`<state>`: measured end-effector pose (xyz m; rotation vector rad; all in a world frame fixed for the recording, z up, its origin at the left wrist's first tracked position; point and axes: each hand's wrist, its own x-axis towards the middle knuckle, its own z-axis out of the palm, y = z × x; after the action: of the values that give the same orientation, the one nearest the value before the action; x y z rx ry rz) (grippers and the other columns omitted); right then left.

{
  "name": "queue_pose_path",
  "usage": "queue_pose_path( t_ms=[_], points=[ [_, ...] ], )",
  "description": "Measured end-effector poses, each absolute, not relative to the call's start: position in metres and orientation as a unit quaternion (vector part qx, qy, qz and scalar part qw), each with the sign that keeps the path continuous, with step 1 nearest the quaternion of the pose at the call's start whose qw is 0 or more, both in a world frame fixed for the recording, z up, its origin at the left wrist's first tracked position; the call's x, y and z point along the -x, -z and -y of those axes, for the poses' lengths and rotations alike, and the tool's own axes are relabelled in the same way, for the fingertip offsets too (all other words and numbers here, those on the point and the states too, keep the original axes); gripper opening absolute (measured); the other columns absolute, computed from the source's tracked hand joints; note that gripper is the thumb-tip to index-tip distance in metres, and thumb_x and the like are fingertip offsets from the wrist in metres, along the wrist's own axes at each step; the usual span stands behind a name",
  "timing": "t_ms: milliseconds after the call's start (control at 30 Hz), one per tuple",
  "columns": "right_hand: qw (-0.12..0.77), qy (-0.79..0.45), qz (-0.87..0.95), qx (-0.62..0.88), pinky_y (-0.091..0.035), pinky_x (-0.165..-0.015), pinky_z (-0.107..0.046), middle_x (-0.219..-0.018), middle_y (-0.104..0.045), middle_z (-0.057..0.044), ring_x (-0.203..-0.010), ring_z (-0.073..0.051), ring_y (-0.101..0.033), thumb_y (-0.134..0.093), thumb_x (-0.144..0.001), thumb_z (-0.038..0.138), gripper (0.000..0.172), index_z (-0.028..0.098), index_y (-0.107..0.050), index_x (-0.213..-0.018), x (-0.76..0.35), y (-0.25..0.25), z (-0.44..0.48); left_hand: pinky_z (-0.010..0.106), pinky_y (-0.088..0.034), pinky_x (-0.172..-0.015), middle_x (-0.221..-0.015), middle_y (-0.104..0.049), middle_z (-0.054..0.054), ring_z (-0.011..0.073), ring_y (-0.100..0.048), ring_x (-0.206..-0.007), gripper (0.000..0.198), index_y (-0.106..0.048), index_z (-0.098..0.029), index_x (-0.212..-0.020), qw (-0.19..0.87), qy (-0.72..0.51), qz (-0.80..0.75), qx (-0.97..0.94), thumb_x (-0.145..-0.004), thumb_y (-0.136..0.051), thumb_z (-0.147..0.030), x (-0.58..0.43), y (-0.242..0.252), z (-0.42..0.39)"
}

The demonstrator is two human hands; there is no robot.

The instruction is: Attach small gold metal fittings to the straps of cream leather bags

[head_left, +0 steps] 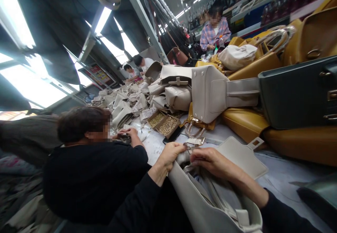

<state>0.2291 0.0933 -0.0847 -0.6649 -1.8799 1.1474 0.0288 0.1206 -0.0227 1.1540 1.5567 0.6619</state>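
A pale grey handbag (210, 205) lies open in front of me at the table's near edge, its flap (242, 155) folded back. My left hand (171, 154) is closed on the bag's rim near a small metal clasp (194, 142). My right hand (210, 160) is closed too, pinching the bag's upper edge beside that clasp. Both hands sit close together over the bag's mouth.
A person in black (89, 177) works at my left. Two small boxes of brass fittings (164, 123) stand on the table (284, 177). Piles of grey (210, 92), mustard (244, 120) and dark (297, 92) handbags crowd the right and back. Other workers sit farther off.
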Motion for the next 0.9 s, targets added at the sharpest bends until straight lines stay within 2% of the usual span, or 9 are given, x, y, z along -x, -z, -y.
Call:
queue_pose_path(
  t_ms=[167,300,467,600,767,900],
  points=[
    [0.451,-0.486,0.694,0.279,-0.052,-0.076,-0.031,-0.083,-0.073,-0.002,-0.079,-0.020,-0.067,-0.064,-0.101,0.033,0.019,0.021,-0.074,-0.090,-0.225,0.091,-0.092,0.025,-0.034,-0.053,-0.056,-0.059,0.001,0.0100,-0.047,-0.051,0.047,-0.062,-0.014,-0.059,0.567,-0.289,-0.642,-0.428,-0.050,-0.090,-0.050,-0.023,0.027,-0.114],
    [0.482,-0.450,0.697,0.281,-0.052,-0.077,-0.032,-0.090,-0.070,-0.004,-0.085,-0.021,-0.066,-0.065,-0.100,0.042,0.026,0.023,-0.077,-0.089,-0.222,0.095,-0.090,0.024,-0.029,-0.052,-0.054,-0.057,-0.001,0.0082,-0.042,-0.050,0.044,-0.065,-0.013,-0.060,0.566,-0.308,-0.640,-0.418,-0.049,-0.091,-0.047,-0.024,0.028,-0.111],
    [0.460,-0.336,0.749,0.338,-0.047,-0.078,-0.037,-0.086,-0.070,-0.004,-0.088,-0.024,-0.058,-0.069,-0.098,0.031,0.011,0.028,-0.078,-0.091,-0.220,0.092,-0.090,0.024,-0.033,-0.057,-0.061,-0.063,0.002,0.0099,-0.048,-0.058,0.038,-0.071,-0.011,-0.064,0.546,-0.336,-0.638,-0.427,-0.051,-0.090,-0.041,-0.029,0.028,-0.109],
    [0.451,-0.357,0.735,0.359,-0.047,-0.075,-0.037,-0.085,-0.070,-0.004,-0.086,-0.025,-0.058,-0.067,-0.098,0.025,0.011,0.028,-0.077,-0.094,-0.221,0.094,-0.088,0.025,-0.035,-0.059,-0.062,-0.064,0.002,0.0114,-0.050,-0.059,0.034,-0.071,-0.012,-0.064,0.535,-0.350,-0.641,-0.426,-0.052,-0.086,-0.040,-0.029,0.028,-0.106],
    [0.496,-0.407,0.683,0.349,-0.044,-0.082,-0.040,-0.086,-0.068,-0.004,-0.089,-0.026,-0.058,-0.068,-0.096,0.032,0.014,0.028,-0.078,-0.088,-0.221,0.098,-0.087,0.025,-0.033,-0.059,-0.060,-0.060,0.000,0.0105,-0.047,-0.060,0.030,-0.068,-0.013,-0.059,0.524,-0.368,-0.631,-0.438,-0.055,-0.084,-0.038,-0.033,0.028,-0.103],
    [0.504,-0.428,0.648,0.379,-0.041,-0.085,-0.041,-0.086,-0.061,-0.004,-0.091,-0.026,-0.054,-0.074,-0.090,0.040,0.014,0.032,-0.082,-0.082,-0.217,0.099,-0.089,0.025,-0.029,-0.057,-0.057,-0.055,-0.003,0.0095,-0.042,-0.058,0.030,-0.066,-0.014,-0.057,0.529,-0.370,-0.612,-0.456,-0.059,-0.081,-0.039,-0.038,0.027,-0.102]
  ],
)
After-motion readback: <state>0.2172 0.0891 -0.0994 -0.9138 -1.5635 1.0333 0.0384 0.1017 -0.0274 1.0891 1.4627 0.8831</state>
